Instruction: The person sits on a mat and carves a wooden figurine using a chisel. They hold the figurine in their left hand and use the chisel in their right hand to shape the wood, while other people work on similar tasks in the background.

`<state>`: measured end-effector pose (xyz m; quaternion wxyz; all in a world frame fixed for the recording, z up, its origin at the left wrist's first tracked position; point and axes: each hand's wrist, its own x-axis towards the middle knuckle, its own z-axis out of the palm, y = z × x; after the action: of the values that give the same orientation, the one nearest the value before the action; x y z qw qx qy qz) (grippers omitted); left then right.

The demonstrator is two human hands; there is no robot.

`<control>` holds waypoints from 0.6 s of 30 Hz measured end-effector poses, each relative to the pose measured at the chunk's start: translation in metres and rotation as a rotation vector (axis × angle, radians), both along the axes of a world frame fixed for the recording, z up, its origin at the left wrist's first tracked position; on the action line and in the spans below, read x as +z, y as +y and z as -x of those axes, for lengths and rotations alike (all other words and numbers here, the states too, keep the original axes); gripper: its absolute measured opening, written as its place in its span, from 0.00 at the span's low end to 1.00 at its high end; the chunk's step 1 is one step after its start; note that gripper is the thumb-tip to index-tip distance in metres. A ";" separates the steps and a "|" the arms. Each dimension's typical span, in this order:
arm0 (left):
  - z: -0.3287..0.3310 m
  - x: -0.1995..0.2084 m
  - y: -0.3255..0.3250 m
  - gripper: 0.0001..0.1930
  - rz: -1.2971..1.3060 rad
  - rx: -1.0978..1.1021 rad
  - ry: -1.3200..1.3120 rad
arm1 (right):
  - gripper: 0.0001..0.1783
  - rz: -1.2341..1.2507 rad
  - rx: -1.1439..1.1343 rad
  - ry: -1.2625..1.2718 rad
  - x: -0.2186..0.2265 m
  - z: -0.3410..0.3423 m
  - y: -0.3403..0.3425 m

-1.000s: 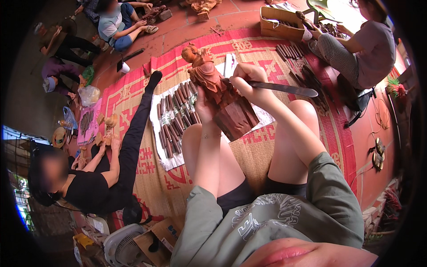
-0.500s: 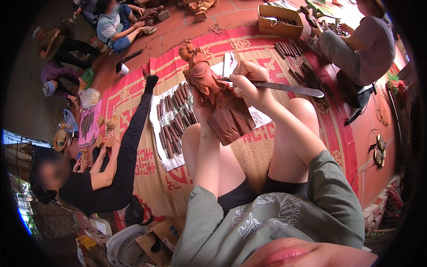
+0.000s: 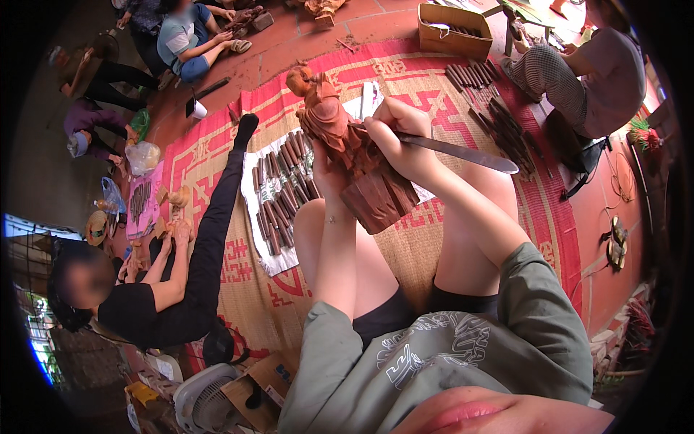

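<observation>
A reddish-brown carved wooden figure (image 3: 329, 119) on a rough block base is held up above my knees, tilted with its top to the left. My left hand (image 3: 329, 170) is closed around its left side, the fingers mostly hidden behind the wood. In a pen-like grip my right hand (image 3: 401, 137) holds a long flat carving knife (image 3: 463, 149); its thin end meets the figure's side and its broad rounded end points to the right. Beyond my left knee, several wood-handled carving tools (image 3: 282, 192) lie in rows on a white cloth (image 3: 280, 262).
A red and tan woven mat (image 3: 238, 217) lies below. More carving tools (image 3: 502, 119) and a cardboard box (image 3: 454, 32) sit at the far right. A person in black (image 3: 137, 304) works wood at left, one leg stretched along the mat. Another person (image 3: 607, 87) sits at right. A fan (image 3: 210, 401) stands behind.
The knife's broad end has dipped slightly, and my right hand has shifted a little left and down against the figure. The figure has turned slightly.
</observation>
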<state>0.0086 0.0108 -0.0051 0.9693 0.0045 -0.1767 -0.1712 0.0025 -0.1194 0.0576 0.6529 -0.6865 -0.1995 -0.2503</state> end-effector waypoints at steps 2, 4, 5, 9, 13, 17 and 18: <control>-0.002 -0.002 0.001 0.34 -0.049 0.010 -0.052 | 0.12 0.006 0.014 0.008 -0.001 0.000 0.001; -0.004 -0.004 0.002 0.34 -0.121 0.023 -0.119 | 0.12 0.057 0.010 -0.013 -0.003 -0.001 0.000; -0.005 -0.004 0.003 0.34 -0.167 0.030 -0.160 | 0.12 0.083 0.008 -0.023 -0.004 -0.002 -0.001; -0.013 -0.015 0.011 0.35 -0.266 0.130 -0.156 | 0.13 0.094 0.035 -0.082 -0.007 -0.002 -0.005; -0.013 -0.018 0.011 0.34 -0.412 0.257 0.022 | 0.13 0.075 0.015 -0.146 -0.013 -0.003 -0.007; -0.008 -0.010 0.009 0.33 -0.373 0.240 0.046 | 0.14 0.003 0.004 -0.131 -0.013 0.000 -0.004; -0.008 -0.010 0.010 0.33 -0.375 0.226 0.038 | 0.14 -0.012 0.005 -0.133 -0.012 0.000 -0.003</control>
<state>0.0164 0.0205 -0.0151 0.9677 0.2011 -0.1217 -0.0911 0.0026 -0.1228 0.0453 0.6429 -0.6639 -0.2425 -0.2951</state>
